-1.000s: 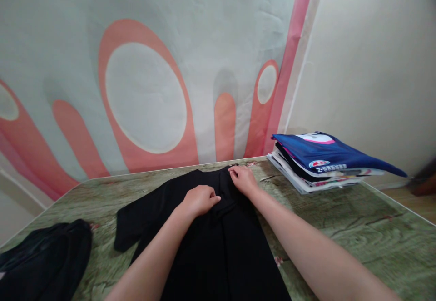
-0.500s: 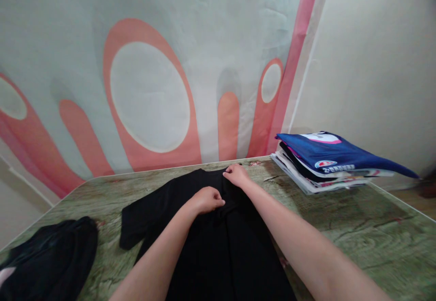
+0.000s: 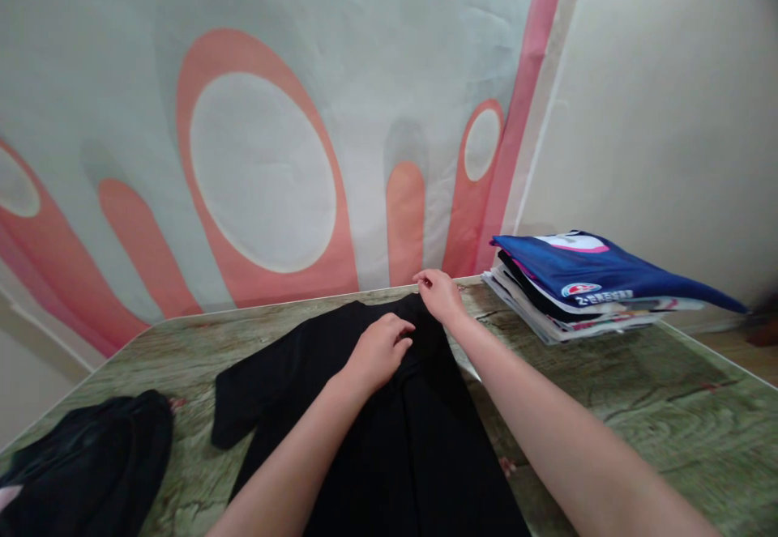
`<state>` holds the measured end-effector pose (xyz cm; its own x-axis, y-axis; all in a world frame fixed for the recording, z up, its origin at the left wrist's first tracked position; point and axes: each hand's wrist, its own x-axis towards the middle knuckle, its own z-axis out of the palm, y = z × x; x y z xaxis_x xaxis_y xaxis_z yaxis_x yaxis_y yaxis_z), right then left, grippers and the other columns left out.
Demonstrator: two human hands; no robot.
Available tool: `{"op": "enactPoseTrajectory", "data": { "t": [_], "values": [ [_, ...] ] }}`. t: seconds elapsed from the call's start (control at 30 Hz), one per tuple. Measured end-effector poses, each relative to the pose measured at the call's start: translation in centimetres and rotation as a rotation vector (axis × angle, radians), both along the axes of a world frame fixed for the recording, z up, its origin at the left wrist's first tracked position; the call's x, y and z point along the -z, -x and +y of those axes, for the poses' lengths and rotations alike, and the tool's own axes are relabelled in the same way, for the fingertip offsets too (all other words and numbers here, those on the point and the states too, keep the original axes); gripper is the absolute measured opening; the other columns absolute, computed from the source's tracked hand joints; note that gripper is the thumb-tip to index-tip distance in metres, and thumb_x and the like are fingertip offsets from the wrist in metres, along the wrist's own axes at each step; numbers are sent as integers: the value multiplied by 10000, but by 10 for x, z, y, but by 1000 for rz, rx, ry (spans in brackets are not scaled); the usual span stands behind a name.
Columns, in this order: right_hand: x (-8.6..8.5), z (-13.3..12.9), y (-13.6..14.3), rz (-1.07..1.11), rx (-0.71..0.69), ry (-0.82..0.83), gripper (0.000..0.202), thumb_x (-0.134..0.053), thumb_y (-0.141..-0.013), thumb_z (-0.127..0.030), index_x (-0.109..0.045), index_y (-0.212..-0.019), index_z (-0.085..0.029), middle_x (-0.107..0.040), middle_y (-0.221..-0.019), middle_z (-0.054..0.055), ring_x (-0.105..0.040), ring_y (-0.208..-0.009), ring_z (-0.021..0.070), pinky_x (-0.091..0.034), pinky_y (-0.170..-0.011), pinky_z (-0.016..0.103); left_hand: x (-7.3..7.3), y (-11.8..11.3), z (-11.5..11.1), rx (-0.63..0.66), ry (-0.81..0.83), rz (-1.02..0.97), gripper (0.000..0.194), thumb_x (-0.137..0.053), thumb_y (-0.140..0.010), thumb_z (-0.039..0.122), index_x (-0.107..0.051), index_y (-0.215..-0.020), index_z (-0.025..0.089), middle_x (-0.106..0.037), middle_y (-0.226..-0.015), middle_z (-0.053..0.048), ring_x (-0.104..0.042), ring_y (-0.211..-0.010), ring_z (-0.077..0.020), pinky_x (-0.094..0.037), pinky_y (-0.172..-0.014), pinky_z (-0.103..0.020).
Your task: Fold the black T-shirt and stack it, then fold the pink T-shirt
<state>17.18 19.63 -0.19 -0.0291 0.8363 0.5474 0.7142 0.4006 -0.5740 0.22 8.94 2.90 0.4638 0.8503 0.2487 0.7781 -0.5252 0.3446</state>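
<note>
A black short-sleeved garment (image 3: 365, 472) lies spread over the table, its left sleeve (image 3: 261, 387) reaching out flat. Over its upper middle is my left hand (image 3: 378, 352), thumb and bent fingers apart, with nothing seen in them. My right hand (image 3: 442, 298) is at the garment's far right shoulder. Its fingers are loosely curled with a small gap at the tips, and no cloth shows between them. Whether that hand still touches the fabric is hard to tell. The right sleeve is not visible as a spread shape.
Folded clothes topped by a blue printed shirt (image 3: 596, 266) are stacked at the back right. Another black cloth item (image 3: 91, 464) lies at the left front. The wood-patterned table (image 3: 620, 407) meets a wall (image 3: 292, 2) with pink and orange shapes behind it.
My right hand has lifted off the shoulder cloth and shifted slightly away and right. My left hand has moved up a little, its fingers opening from a pinch. The garment's collar area looks flatter.
</note>
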Motion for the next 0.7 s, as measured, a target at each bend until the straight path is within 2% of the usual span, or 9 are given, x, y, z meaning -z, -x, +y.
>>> {"op": "enactPoseTrajectory", "data": {
  "t": [0.03, 0.1, 0.17, 0.23, 0.3, 0.37, 0.53, 0.7],
  "values": [
    [-3, -8, -3, 3, -38, -2, 227, -467, -848, -116, -664, -910, -207, -672, -929, 34, -587, -903, 169, -422, -856, 288, 6, -5, -2, 15, -18, 29, 360, -504, -877, 268, -581, -1217, 182, -581, -1269, -95, -544, -1151, -204, -414, -964, -303],
    [0, -29, -9, -44, -127, 32, 238, -466, -839, -94, -662, -903, -213, -671, -924, 24, -592, -900, 166, -431, -851, 292, 21, -12, -6, 22, -6, 126, 558, -501, -889, 404, -433, -1377, 143, -382, -1467, -138, -322, -1361, -267, -303, -1083, -411],
    [13, -54, -14, -129, -189, 55, 222, -485, -843, -102, -664, -904, -218, -660, -933, 31, -585, -910, 172, -432, -847, 300, 35, -15, -9, 26, 77, 237, 717, -436, -891, 550, -304, -1454, 127, -223, -1537, -151, -141, -1426, -302, -196, -1115, -522],
    [28, -74, -19, -195, -202, 40, 196, -506, -854, -125, -665, -919, -221, -646, -966, 43, -569, -941, 183, -423, -859, 315, 42, -14, -10, 37, 166, 302, 792, -341, -889, 639, -212, -1489, 138, -131, -1555, -147, -74, -1435, -306, -127, -1113, -578],
    [40, -85, -24, -210, -205, 19, 184, -514, -867, -146, -663, -939, -226, -636, -995, 48, -556, -968, 190, -414, -873, 329, 42, -13, -10, 46, 218, 328, 831, -293, -879, 682, -165, -1501, 146, -79, -1559, -144, -52, -1436, -307, -95, -1105, -602],
    [46, -86, -28, -192, -208, 15, 187, -506, -879, -148, -663, -943, -229, -635, -984, 44, -556, -958, 185, -413, -869, 329, 38, -11, -10, 39, 231, 334, 825, -275, -881, 687, -180, -1498, 148, -89, -1557, -148, -55, -1436, -307, -105, -1098, -611],
    [44, -75, -34, -198, -228, -8, 183, -510, -881, -132, -665, -923, -219, -639, -952, 39, -556, -940, 177, -410, -857, 316, 32, -14, -10, 13, 106, 320, 578, -207, -976, 474, -282, -1467, 178, -171, -1556, -95, -102, -1439, -229, -161, -1123, -522],
    [45, -76, -36, -203, -226, -15, 180, -505, -882, -135, -658, -927, -218, -633, -956, 37, -552, -950, 176, -404, -869, 323, 40, -18, -13, 39, 146, 358, 643, -338, -939, 498, -244, -1480, 162, -151, -1556, -124, -120, -1434, -259, -178, -1122, -506]
  ]
}}
